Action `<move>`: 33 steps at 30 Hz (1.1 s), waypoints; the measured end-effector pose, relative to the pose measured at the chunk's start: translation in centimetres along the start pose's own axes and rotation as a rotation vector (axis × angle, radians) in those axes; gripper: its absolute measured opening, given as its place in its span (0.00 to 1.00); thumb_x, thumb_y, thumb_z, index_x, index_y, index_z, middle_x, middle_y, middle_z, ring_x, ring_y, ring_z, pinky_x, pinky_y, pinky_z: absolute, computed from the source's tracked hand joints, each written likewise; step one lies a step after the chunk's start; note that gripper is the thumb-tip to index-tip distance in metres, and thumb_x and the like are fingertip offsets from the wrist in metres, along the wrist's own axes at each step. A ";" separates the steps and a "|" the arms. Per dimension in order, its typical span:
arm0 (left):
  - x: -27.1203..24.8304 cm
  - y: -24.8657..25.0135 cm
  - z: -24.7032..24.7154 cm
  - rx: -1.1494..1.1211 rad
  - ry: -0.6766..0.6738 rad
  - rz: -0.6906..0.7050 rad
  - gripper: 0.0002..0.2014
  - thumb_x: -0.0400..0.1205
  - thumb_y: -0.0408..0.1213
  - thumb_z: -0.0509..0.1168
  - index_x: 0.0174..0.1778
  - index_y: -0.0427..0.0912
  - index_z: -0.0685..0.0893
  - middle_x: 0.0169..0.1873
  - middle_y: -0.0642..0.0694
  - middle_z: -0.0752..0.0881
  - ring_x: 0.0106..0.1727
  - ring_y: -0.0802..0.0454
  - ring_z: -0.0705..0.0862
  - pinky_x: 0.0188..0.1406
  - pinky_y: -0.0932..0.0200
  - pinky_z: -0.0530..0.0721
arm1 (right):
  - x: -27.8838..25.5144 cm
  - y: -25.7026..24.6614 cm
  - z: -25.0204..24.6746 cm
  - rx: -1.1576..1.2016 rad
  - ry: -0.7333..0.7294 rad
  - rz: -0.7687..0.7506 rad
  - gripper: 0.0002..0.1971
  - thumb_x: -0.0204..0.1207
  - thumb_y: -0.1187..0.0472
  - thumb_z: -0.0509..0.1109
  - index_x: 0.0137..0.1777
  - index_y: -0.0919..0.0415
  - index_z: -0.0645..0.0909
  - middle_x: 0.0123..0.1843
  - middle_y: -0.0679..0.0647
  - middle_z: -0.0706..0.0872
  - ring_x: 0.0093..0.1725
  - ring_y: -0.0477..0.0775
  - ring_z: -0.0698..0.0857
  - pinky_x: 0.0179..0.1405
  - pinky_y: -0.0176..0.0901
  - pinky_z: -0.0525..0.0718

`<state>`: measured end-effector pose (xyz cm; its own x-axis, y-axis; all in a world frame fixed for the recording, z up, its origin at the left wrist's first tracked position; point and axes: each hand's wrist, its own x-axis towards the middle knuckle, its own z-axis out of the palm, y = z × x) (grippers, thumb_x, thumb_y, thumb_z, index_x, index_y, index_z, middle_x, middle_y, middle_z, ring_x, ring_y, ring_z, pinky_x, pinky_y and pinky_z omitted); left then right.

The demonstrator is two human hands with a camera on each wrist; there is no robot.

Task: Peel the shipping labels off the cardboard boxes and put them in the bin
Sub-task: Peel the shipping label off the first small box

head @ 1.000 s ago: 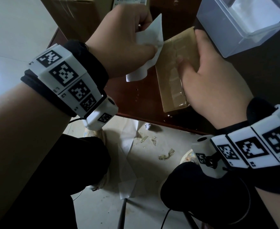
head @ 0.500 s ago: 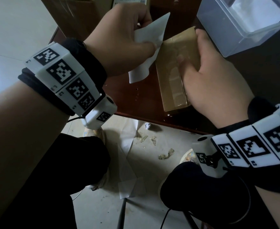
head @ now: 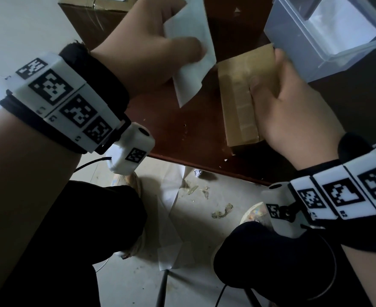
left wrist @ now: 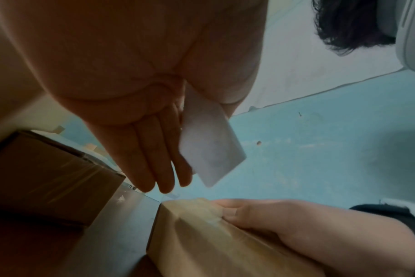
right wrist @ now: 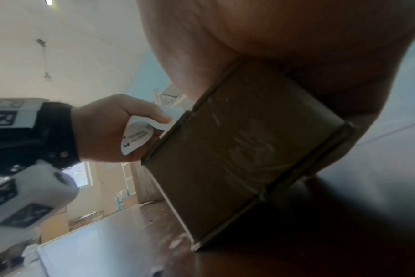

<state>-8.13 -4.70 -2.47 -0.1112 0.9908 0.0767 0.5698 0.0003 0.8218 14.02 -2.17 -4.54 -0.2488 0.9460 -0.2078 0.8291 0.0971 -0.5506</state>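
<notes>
Step in hand: white paper shipping label looks free of small brown taped cardboard box, pinched in left hand above dark wooden table. Right hand clamps box on table. Next move, I judge: carry label right to clear plastic bin, release. Print on label too blurred to read.
</notes>
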 end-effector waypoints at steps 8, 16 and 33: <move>0.3 -0.2 1.4 0.241 -0.035 0.091 0.13 0.83 0.45 0.71 0.38 0.41 0.83 0.30 0.53 0.80 0.28 0.63 0.79 0.24 0.71 0.75 | 0.5 0.6 0.0 -0.181 0.288 -0.077 0.38 0.79 0.27 0.69 0.82 0.50 0.77 0.73 0.60 0.82 0.71 0.65 0.81 0.65 0.66 0.85; 0.2 0.1 3.7 0.281 0.133 0.250 0.14 0.80 0.41 0.69 0.32 0.40 0.77 0.24 0.52 0.75 0.28 0.51 0.74 0.25 0.52 0.75 | -1.4 -1.9 0.3 0.576 0.104 -0.279 0.10 0.83 0.41 0.75 0.49 0.46 0.91 0.43 0.44 0.95 0.44 0.44 0.94 0.46 0.43 0.93; -1.5 2.1 5.4 0.449 0.435 0.480 0.19 0.76 0.41 0.79 0.34 0.47 0.72 0.29 0.53 0.76 0.28 0.45 0.76 0.23 0.47 0.77 | -0.9 -2.2 -1.1 1.335 -0.093 0.171 0.09 0.85 0.68 0.71 0.45 0.64 0.92 0.46 0.66 0.96 0.44 0.61 0.96 0.52 0.57 0.96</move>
<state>-2.36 -5.47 -3.98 -0.0255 0.7543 0.6560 0.9003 -0.2678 0.3430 13.00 -2.88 -2.29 -0.2690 0.8865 -0.3766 -0.2505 -0.4420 -0.8613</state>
